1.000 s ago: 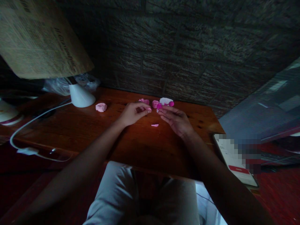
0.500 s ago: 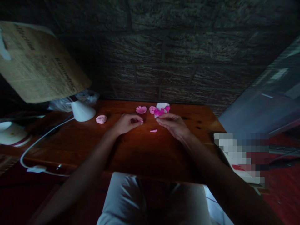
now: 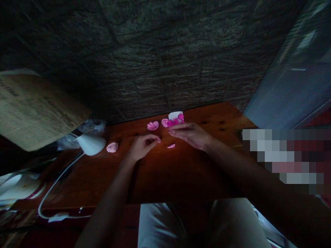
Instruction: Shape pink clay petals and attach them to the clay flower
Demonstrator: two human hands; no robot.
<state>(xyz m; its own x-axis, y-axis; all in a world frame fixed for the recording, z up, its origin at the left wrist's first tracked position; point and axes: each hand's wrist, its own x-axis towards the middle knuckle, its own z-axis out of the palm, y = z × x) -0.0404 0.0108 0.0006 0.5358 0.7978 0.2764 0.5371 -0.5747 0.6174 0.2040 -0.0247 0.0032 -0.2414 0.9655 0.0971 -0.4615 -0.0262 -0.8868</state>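
Note:
My left hand (image 3: 142, 147) is closed in a pinch over the wooden table, a small pink piece (image 3: 159, 140) between thumb and fingertips. To its right, my right hand (image 3: 191, 135) is also pinched. A bit of pink shows at its fingertips, too small to name. Between and just below the hands lies a thin pink strip (image 3: 171, 146). Behind them sit a pink petalled cup shape (image 3: 153, 125), a round pink lump (image 3: 164, 122) and bright magenta pieces (image 3: 177, 120) by a white scrap (image 3: 176, 115). A pale pink crumpled lump (image 3: 112, 147) rests left of my left hand.
A lamp with a newsprint-patterned shade (image 3: 43, 110) and white base (image 3: 92, 144) stands at the left, its white cord (image 3: 48, 187) hanging over the table's front. A white cup-like vessel (image 3: 23, 186) lies farther left. A dark stone wall (image 3: 181, 65) backs the table (image 3: 165, 179).
The view has tilted and turned, so the lamp sits lower in the picture. Both hands stay pinched close together, the left one's fingertips now nearer the pink strip.

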